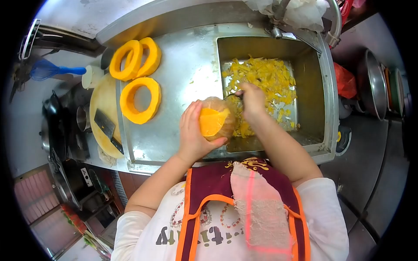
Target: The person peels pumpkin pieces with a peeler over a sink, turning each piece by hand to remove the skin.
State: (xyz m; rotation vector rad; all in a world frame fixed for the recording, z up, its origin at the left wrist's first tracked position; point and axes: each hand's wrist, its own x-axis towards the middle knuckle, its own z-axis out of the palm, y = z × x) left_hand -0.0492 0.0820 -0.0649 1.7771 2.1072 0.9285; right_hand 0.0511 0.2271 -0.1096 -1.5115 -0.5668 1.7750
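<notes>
My left hand [193, 132] is wrapped round the left side of a pumpkin piece [213, 122], orange where its flesh shows and tan on the rest. The piece is over the left edge of the sink. Just to its right, my right hand [253, 102] is closed on a small dark tool [237, 93], mostly hidden by the fingers, near the pumpkin's upper right side. Yellow peelings [267, 78] lie spread in the sink [311, 87] beneath my right hand. Orange pumpkin rings [126, 102] rest on the steel counter [183, 56] to the left.
A round cutting board [101, 93] with a cleaver [104, 123] is left of the counter. A blue whisk [56, 70] hangs at the upper left. The faucet [277, 31] stands behind the sink, and a metal bowl [373, 85] is at the right.
</notes>
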